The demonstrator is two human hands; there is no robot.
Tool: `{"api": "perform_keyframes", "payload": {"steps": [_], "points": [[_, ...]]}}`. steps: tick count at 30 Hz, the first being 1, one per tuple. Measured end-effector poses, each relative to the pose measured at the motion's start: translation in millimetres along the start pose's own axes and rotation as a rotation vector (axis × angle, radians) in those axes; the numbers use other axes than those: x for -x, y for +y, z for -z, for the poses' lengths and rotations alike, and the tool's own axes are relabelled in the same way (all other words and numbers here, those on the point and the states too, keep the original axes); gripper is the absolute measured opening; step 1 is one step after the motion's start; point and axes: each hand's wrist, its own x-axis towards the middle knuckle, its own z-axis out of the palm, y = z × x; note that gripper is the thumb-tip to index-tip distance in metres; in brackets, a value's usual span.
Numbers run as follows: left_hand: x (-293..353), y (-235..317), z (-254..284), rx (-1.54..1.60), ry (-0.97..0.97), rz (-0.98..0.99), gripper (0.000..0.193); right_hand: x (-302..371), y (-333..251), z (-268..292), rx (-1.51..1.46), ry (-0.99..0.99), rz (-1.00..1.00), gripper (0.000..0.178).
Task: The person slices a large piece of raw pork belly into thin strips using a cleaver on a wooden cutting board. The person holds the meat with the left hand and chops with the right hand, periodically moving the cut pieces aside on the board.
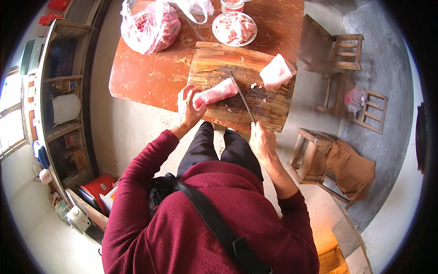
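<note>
A long strip of raw pork (216, 93) lies on a wooden cutting board (212, 57). My left hand (187, 106) is closed on the strip's left end. In my right hand (263, 140) is the handle of a knife (242, 98), its blade at the right end of the strip. To the right on the board sits a larger pale slab of pork fat (277, 72). Small scraps lie around the blade. Beyond the board, a white bowl (235, 44) holds cut pale pieces.
The board rests on a worn red table (137, 75). At its far left is a clear plastic bag of meat (153, 29), and a jar (232, 4) stands behind the bowl. Wooden chairs (310, 153) are on the right, one draped with brown cloth (351, 169). Shelves (64, 130) stand left.
</note>
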Motion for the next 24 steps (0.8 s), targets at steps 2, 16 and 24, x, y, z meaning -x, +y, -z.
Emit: {"api": "perform_keyframes", "payload": {"steps": [2,16,24], "points": [[-4,0,0,-0.04,-0.03,-0.153,0.038,2,0,-5,0.014,0.005,0.028,0.011],[-51,-2,-57,0.142,-0.344,-0.531,0.022,10,-11,-22,0.107,0.016,-0.013,0.005],[-55,-27,-73,0.093,-0.284,-0.641,0.022,-7,-22,-23,0.133,0.031,-0.005,0.008]]}}
